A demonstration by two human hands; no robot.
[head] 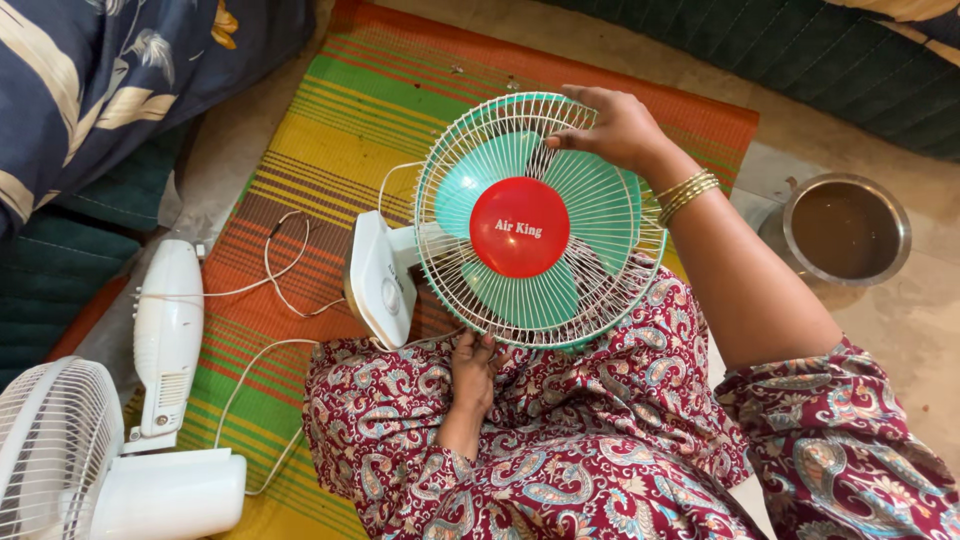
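From the head view, a small table fan with a pale green wire guard, teal blades and a round red hub cap (520,227) lies tipped face-up across the person's lap, its white plastic base (380,280) pointing away from the left hand's side. The right hand (612,128) sits on the far rim of the guard, its grip curled with fingertips hooked through the wires. The left hand (472,362) is under the near rim, its grip pressed up against the guard's edge; how far the fingers close I cannot tell.

The fan looks light but awkward (weight likely sits in the motor behind the hub). The thin wires would flex and bend, so the stiffer outer ring or the base seems the safer hold.

Beyond the right grip stands a round steel bowl (846,228). Out past the left grip, on the striped woven mat (330,120), lie a white fan (110,440) and a loose white cord (275,265).
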